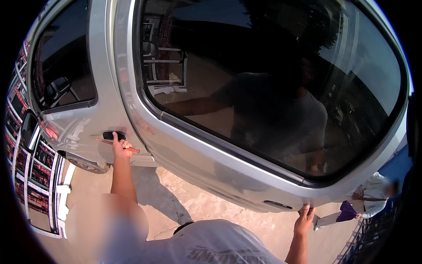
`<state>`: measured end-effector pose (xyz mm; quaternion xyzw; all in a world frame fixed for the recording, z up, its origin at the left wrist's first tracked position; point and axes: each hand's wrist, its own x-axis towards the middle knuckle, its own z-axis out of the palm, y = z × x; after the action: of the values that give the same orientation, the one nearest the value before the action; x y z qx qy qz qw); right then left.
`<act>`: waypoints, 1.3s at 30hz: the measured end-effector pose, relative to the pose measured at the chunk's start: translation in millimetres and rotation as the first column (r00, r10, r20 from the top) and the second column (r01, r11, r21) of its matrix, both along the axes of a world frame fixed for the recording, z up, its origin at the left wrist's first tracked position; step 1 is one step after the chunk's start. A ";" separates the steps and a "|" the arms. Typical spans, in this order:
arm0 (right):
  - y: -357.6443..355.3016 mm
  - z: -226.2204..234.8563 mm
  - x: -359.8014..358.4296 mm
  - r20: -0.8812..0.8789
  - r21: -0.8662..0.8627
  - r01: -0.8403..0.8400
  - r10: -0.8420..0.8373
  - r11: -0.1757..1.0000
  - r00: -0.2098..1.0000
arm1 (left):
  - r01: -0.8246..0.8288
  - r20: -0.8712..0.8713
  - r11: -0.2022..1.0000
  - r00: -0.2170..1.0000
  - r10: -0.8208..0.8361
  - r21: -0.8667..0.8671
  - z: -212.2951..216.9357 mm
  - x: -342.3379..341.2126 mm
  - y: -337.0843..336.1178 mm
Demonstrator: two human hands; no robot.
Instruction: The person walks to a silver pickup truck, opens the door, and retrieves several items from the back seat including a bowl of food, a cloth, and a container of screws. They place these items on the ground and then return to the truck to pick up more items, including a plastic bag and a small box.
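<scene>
A silver van [206, 152] with dark windows fills most of the head view. My left hand [122, 148] is at the front door's black handle [113, 135], with one finger extended onto it. The other fingers are closed round a thin red stick-like tool [133, 150], whose exact kind I cannot make out. At the right, my right hand [303, 220] rests its fingertips against the van's lower rear body, near a dark narrow slot [278, 204]. That hand shows nothing in it, and its fingers are extended.
To the right stands a person [372, 193] holding a purple cloth-like item [347, 211]. White-framed racks [37, 185] with dark red contents line the left side. The van's side mirror [29, 130] juts out there. Pale concrete ground [211, 198] lies below the van.
</scene>
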<state>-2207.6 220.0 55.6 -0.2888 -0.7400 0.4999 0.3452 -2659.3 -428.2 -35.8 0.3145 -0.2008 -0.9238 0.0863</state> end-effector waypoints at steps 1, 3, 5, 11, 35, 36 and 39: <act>-2.0 2.4 -1.1 0.024 0.011 -0.014 0.014 1.000 1.000 | 0.017 0.006 1.000 1.000 -0.017 -0.022 -0.4 -1.3 -7.4; -0.1 12.5 -6.0 0.077 0.034 -0.045 0.043 0.998 0.996 | 0.033 0.022 0.998 0.999 -0.032 -0.054 -1.5 4.4 -8.9; -8.7 26.8 -10.3 0.099 0.039 -0.013 0.010 0.999 0.995 | 0.030 0.038 0.997 0.999 -0.027 -0.077 7.0 25.4 -5.6; -0.4 24.9 -0.2 0.113 0.130 -0.102 0.087 0.986 0.990 | 0.002 0.080 0.983 0.997 0.013 -0.183 14.2 150.3 -34.4; -60.5 -16.8 108.9 -0.095 0.097 -0.261 0.270 0.960 0.958 | -0.379 -0.179 0.079 0.600 0.780 -0.922 59.2 555.8 -234.4; -79.1 -5.3 117.3 -0.041 0.209 -0.251 0.265 0.945 0.963 | -0.330 -0.149 0.072 0.598 0.787 -0.941 61.8 550.3 -227.7; -102.7 -22.6 131.9 -0.062 0.175 -0.236 0.249 0.956 0.966 | -0.274 -0.137 0.015 0.526 0.840 -0.962 82.5 551.6 -214.0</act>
<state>-2075.7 117.3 33.0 -0.1449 -0.7937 0.4868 0.3347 -2107.7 -642.2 46.7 0.4763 -0.5454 -0.3878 0.5704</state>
